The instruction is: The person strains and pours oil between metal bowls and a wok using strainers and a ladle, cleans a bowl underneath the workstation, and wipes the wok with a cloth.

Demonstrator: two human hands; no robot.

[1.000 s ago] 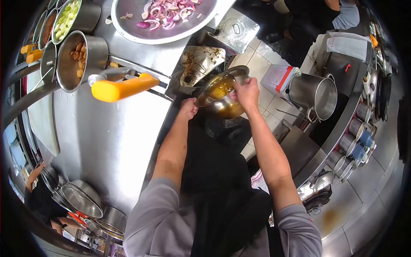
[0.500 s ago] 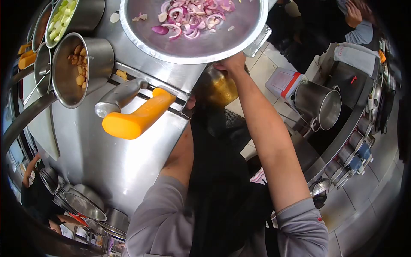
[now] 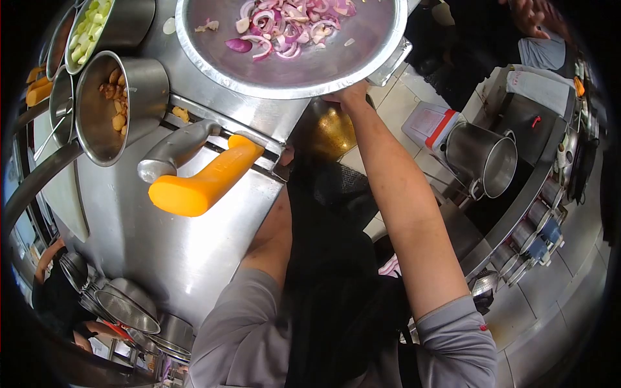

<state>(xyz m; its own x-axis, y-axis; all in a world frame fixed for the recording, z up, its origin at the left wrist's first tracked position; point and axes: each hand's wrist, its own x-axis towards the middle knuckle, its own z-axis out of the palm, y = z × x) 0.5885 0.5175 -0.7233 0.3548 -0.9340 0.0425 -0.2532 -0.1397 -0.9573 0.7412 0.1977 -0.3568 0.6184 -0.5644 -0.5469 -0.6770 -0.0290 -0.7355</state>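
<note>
My right hand (image 3: 353, 95) reaches under the rim of a wide metal bowl (image 3: 259, 88) of sliced red onion (image 3: 294, 26); its fingers are hidden. Below it, near the floor, is a shiny gold-toned metal container (image 3: 333, 132). Whether my hand touches either one I cannot tell. Only a sliver of my left hand (image 3: 287, 155) shows beside the counter's edge, the rest being under it. Close above it, a yellow handle (image 3: 207, 178) and a grey metal handle (image 3: 178, 152) stick up from a slot in the steel counter (image 3: 194, 252).
Steel pots with browned pieces (image 3: 145, 90) and chopped green vegetable (image 3: 132, 22) stand at upper left. Strainers (image 3: 129, 310) sit at lower left. A tall pot (image 3: 479, 155) and a red-banded white container (image 3: 430, 126) are to the right. Another person's hand (image 3: 527, 16) shows at upper right.
The view has shifted slightly, so the bowl, pots and handles sit a little further left. The other person's hand at upper right has moved up. My arms keep nearly the same pose.
</note>
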